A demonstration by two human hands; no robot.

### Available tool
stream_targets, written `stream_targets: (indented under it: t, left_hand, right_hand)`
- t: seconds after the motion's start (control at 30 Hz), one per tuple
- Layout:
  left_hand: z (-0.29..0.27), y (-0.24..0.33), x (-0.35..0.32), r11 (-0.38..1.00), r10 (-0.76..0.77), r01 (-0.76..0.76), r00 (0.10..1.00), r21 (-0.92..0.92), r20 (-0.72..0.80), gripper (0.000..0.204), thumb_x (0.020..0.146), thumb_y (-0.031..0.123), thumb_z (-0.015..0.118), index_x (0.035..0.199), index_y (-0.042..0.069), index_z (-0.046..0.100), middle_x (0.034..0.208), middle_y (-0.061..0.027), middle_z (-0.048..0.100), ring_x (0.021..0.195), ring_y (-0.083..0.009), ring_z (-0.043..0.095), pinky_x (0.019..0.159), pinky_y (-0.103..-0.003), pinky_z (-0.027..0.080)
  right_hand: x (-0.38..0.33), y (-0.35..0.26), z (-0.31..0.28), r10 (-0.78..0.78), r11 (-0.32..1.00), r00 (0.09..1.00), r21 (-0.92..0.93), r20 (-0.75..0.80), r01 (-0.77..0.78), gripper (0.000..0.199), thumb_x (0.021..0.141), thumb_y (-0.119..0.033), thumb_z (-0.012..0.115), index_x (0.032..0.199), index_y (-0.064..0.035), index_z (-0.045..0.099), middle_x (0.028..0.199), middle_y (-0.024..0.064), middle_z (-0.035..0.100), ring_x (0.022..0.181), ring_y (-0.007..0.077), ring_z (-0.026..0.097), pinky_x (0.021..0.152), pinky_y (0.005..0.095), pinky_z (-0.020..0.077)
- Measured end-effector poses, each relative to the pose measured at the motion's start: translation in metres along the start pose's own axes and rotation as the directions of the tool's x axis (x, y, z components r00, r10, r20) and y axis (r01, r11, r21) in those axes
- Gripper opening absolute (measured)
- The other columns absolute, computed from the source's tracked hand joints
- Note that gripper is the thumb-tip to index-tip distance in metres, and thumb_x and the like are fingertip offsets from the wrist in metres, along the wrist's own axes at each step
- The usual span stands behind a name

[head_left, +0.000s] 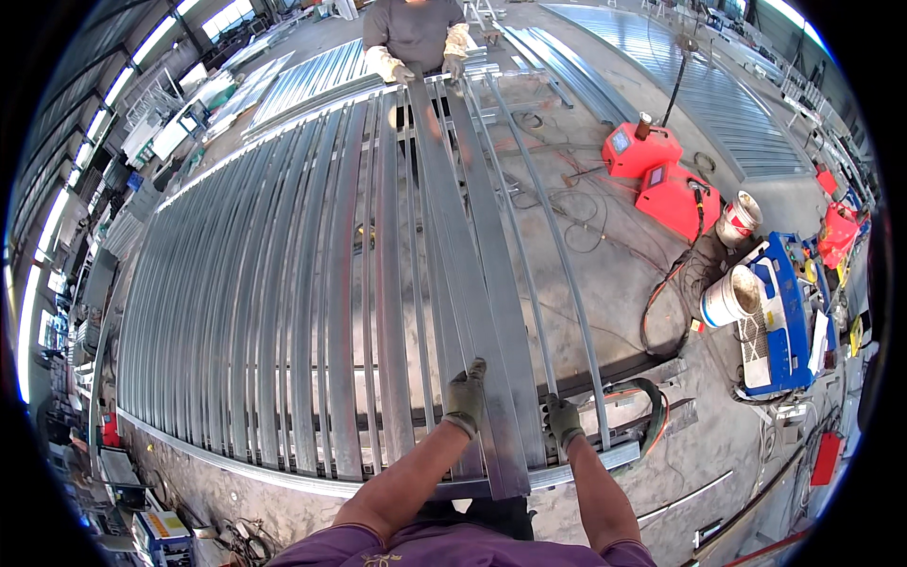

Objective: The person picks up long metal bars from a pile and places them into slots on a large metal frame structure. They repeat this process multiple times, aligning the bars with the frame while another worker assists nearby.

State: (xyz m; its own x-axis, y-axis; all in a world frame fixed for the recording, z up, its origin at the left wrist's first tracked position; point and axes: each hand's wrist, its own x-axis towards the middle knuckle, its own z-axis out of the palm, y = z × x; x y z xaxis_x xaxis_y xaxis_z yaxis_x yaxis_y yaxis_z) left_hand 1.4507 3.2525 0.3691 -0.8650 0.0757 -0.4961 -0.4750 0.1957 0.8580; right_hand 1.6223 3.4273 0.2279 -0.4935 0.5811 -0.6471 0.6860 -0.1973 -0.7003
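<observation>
A long grey metal slat [491, 378] lies lengthwise over the frame in front of me, its near end jutting past the frame's near rail [283, 480]. My left hand [464, 402], in a grey-green work glove, grips the slat's left edge, thumb on top and the other fingers mostly hidden. To its right, my gloved right hand [563, 420] is closed round a narrow metal tube [529, 300] that runs away from me. Across the frame a co-worker in a grey top [413, 33] has gloved hands [453, 66] at the far ends of the slats.
Many parallel slats [236, 283] fill the frame's left side. Two red machines [673, 197] stand on the floor at right, with cables [652, 312] trailing from them. Near them are white buckets [729, 298] and a blue case [792, 312]. More metal panels [680, 85] lie beyond.
</observation>
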Motion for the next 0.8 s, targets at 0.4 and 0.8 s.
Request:
stream_targets:
  t: [0.4,0.8]
  left_hand:
    - [-0.037,-0.003,0.017,0.997,-0.030,0.029,0.999,-0.074,-0.016,0.048,0.095,0.050,0.070,0.088,0.002,0.071,0.071,0.0026,0.052,0.068,-0.0128,0.043,0.063,-0.035,0.038]
    - [-0.035,0.004,0.016,0.999,-0.024,0.024,1.000,-0.042,-0.014,0.053,0.093,0.054,0.071,0.079,0.003,0.068,0.069,0.0018,0.051,0.067,-0.0134,0.041,0.061,-0.036,0.038]
  right_hand:
    - [-0.076,-0.092,-0.056,-0.007,0.964,0.998,0.265,-0.060,0.023,0.045,0.099,-0.045,0.064,0.077,-0.0069,0.066,0.054,-0.0015,0.050,0.038,0.0093,0.041,0.034,0.0276,0.0300]
    - [-0.096,-0.084,-0.075,-0.067,0.990,0.982,0.110,-0.175,0.087,0.054,0.099,-0.050,0.064,0.074,-0.0027,0.070,0.052,0.0019,0.054,0.045,0.0110,0.050,0.042,0.0319,0.0377]
